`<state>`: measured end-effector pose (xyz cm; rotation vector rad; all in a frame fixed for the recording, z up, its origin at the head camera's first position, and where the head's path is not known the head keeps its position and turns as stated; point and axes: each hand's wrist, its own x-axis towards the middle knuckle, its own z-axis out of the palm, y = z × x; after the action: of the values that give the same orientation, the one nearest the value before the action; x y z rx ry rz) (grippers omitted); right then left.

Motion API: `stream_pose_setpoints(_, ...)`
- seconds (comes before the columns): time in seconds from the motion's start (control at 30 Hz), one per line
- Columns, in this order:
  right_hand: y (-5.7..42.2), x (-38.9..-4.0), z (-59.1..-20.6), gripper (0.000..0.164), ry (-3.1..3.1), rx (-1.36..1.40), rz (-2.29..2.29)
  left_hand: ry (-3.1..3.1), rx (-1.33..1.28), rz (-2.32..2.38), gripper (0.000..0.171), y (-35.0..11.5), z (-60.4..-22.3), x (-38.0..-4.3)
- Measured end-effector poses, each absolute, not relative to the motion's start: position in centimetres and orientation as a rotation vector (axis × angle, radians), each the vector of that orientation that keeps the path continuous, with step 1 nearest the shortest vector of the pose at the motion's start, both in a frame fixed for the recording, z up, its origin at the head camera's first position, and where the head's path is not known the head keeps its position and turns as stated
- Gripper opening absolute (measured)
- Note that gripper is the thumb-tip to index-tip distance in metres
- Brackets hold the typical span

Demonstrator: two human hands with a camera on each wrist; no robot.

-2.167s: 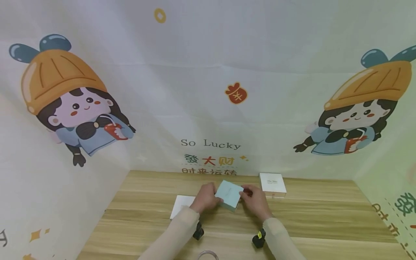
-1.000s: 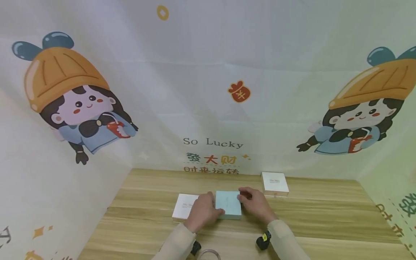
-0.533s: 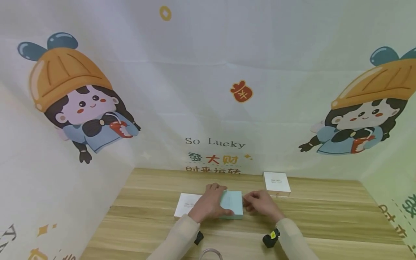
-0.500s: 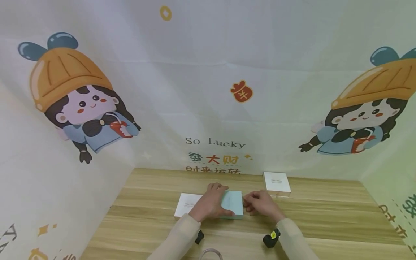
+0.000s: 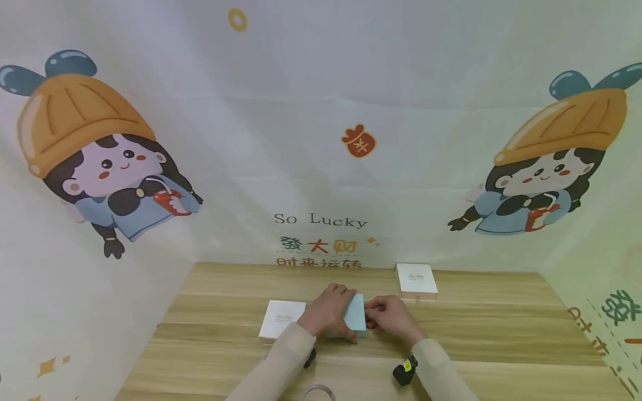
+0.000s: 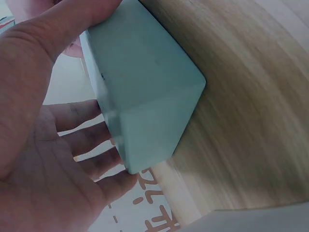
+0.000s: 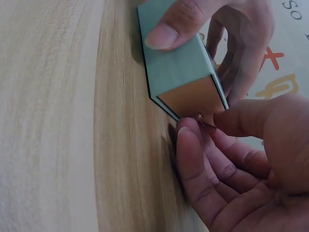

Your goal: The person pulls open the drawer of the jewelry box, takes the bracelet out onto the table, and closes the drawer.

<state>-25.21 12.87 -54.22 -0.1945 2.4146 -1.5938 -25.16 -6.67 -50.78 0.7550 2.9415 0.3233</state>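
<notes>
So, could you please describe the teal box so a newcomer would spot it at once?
On the wooden table below the printed backdrop, look between the left white box and the rear white box. The teal box is there in the left grip; its colour sets it apart from both.

"Does the box (image 5: 356,313) show whole in the head view?"
"No, the left hand (image 5: 328,311) covers its left part."
"And in the left wrist view?"
"Its far end goes behind that hand's thumb and off the top edge."
"What is at the right hand's (image 5: 393,317) fingertips?"
"A small tab (image 7: 206,124), mostly hidden; its full shape I can't tell."
"The print on the left white box (image 5: 281,313) and right white box (image 5: 416,278)?"
"Too small to read."
"The ring (image 5: 319,386)?"
"Cut off at the bottom middle of the head view."
</notes>
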Motion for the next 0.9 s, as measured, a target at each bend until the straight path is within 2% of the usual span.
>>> stream_pose_setpoints(0.33, 12.3, -24.8, -54.4, 0.007, 2.477, -0.152, -1.625, 2.941, 0.727, 0.35, 0.094, -6.2, -51.1, -25.4)
stream_pose_setpoints(0.9, 11.7, -24.5, -55.2, 0.007, 2.625, -0.097, -1.595, 2.959, 0.739, 0.382, 0.092, -6.3, -51.2, -25.7)
